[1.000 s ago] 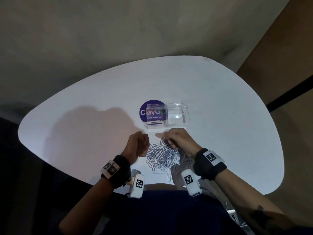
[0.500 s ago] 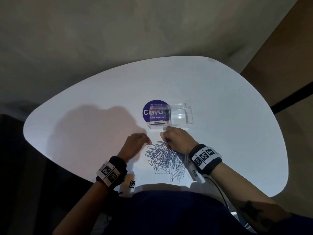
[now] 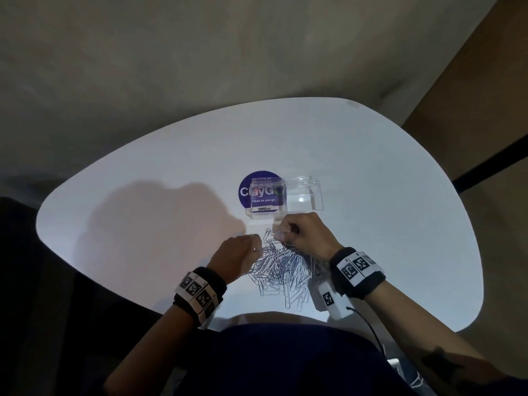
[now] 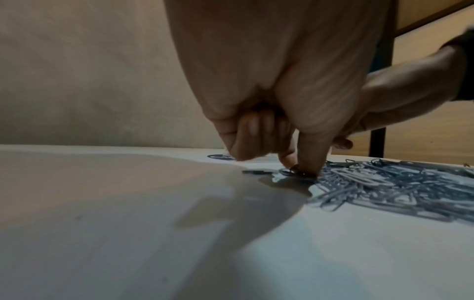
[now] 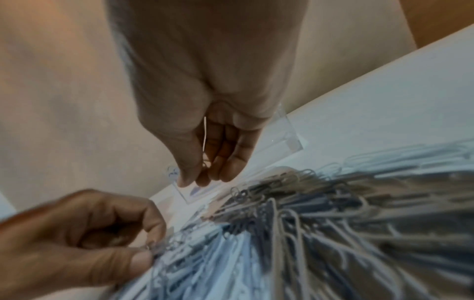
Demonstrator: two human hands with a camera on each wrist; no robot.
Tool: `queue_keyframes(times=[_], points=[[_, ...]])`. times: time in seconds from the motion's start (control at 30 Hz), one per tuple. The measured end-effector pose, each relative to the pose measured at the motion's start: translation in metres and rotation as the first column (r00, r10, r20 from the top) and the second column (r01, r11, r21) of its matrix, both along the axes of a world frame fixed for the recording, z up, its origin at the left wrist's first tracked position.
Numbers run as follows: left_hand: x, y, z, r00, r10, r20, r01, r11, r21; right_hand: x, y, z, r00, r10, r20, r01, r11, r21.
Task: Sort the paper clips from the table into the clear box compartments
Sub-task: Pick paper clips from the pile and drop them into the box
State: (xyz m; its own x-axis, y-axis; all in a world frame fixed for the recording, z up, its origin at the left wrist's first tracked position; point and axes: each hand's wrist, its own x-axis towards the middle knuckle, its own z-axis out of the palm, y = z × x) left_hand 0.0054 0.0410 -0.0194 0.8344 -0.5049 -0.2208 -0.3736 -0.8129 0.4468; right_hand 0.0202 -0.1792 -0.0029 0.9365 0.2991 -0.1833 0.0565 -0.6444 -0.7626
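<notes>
A heap of silver paper clips (image 3: pixel 283 270) lies on the white table (image 3: pixel 143 195), near its front edge. Just beyond the heap stands the clear box (image 3: pixel 303 195) with two compartments; a few small dark clips show in its left one. My left hand (image 3: pixel 255 247) is at the heap's left edge, where its thumb and forefinger (image 4: pixel 309 160) pinch a paper clip (image 4: pixel 295 172) against the table. At the heap's far edge, close to the box, my right hand (image 3: pixel 281 233) has its fingers curled around a paper clip (image 5: pixel 204 138).
A round purple sticker (image 3: pixel 248 192) lies on the table under the box's left half. A white device with a cable (image 3: pixel 328 301) hangs below my right wrist. The table's front edge runs just behind the heap.
My left hand has come down from a raised fist to the heap's left edge and pinched a clip. The right hand has stayed at the heap's far edge.
</notes>
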Motion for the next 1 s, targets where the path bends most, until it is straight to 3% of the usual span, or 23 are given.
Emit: queue_keyframes(times=[0.1,0.23,0.37,0.47,0.6,0.7,0.83,1.0], points=[[0.0,-0.001,0.0,0.998,0.033,-0.052,-0.036,0.998,-0.044,0.0,0.0,0.014,0.999,-0.04,-0.006,0.041,0.995,0.093],[0.006,0.0,0.013,0.979,0.129,-0.157,-0.155,0.974,-0.166,0.016,0.007,0.036,0.992,-0.101,0.074,0.094,0.992,0.085],[0.026,-0.002,0.045,0.935,0.222,-0.276,-0.28,0.94,-0.192,0.047,0.017,0.046,0.964,-0.094,0.248,0.114,0.991,-0.066],[0.046,-0.007,0.064,0.941,0.259,-0.219,-0.305,0.929,-0.208,0.062,0.024,0.04,0.974,0.014,0.227,0.044,0.968,-0.248],[0.071,-0.017,0.066,0.966,0.253,-0.045,-0.257,0.944,-0.208,0.062,0.023,0.036,0.973,0.045,0.228,0.022,0.96,-0.28],[0.087,-0.029,0.062,0.98,0.201,0.013,-0.198,0.973,-0.119,0.056,0.012,0.036,0.963,-0.06,0.262,0.123,0.965,-0.232],[0.102,-0.058,0.062,0.995,0.083,-0.049,-0.075,0.986,0.147,0.042,-0.009,0.038,0.938,-0.201,0.283,0.241,0.964,-0.113],[0.107,-0.076,0.059,0.997,-0.044,-0.059,0.057,0.968,0.245,0.018,-0.024,0.039,0.942,-0.225,0.249,0.258,0.96,-0.11]])
